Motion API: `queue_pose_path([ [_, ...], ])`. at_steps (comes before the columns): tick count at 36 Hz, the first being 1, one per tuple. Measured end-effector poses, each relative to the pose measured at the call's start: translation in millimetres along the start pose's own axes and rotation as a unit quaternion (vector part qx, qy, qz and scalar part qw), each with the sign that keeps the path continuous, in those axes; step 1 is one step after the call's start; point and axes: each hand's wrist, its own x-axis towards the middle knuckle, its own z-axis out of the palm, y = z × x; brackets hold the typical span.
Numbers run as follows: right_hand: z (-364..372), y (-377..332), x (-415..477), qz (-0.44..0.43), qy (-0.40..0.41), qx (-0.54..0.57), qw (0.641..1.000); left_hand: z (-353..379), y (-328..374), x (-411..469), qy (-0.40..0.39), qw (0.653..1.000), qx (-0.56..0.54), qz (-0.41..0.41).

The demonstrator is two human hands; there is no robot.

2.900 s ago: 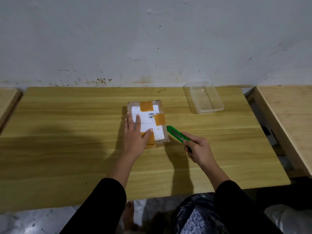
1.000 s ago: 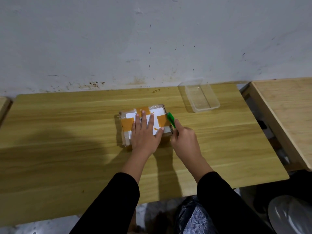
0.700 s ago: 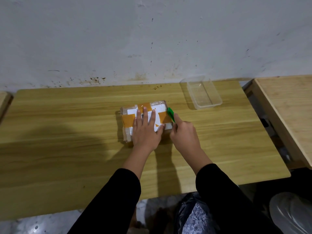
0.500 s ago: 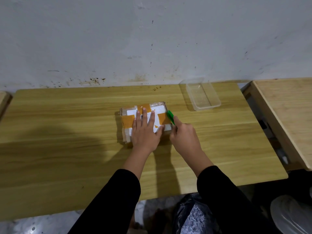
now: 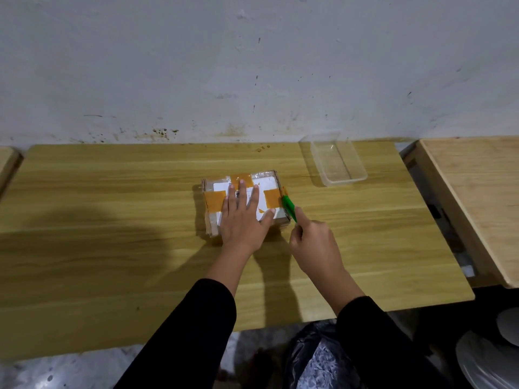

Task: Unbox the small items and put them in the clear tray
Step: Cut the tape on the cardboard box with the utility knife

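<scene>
A small cardboard box (image 5: pixel 216 192) with a white label and orange tape lies flat in the middle of the wooden table (image 5: pixel 112 234). My left hand (image 5: pixel 243 217) presses flat on its top, fingers spread. My right hand (image 5: pixel 314 245) grips a green box cutter (image 5: pixel 289 204), whose tip touches the box's right edge at the orange tape. The box is sealed, so its contents are hidden. The clear tray (image 5: pixel 338 161) stands empty at the back right of the table, apart from the box.
A grey stained wall runs right behind the table. A second wooden table (image 5: pixel 477 192) stands to the right across a narrow gap, and another table's edge (image 5: pixel 7 164) shows at far left. A black bag (image 5: pixel 317 360) lies below the front edge.
The box was turned from lengthwise to crosswise under my left hand. My right hand brought the green cutter in against the box's right edge, where it now sits slightly farther along.
</scene>
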Motion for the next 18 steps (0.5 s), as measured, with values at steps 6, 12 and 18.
queue_pose_path([
  [6, 0.4, 6.7, -13.6, 0.0, -0.006, -0.002, 1.0, 0.7, -0.3, 0.1, 0.0, 1.0, -0.002, -0.002],
  [12, -2.3, 11.9, -21.2, 0.0, 0.004, 0.018, 1.0, -0.7, -0.4, -0.7, 0.002, 1.0, -0.003, 0.001],
  [18, -3.9, 21.3, -27.2, 0.077, 0.079, 0.212, 0.971, -2.1, -6.1, -0.6, -0.007, 1.0, -0.009, 0.022],
])
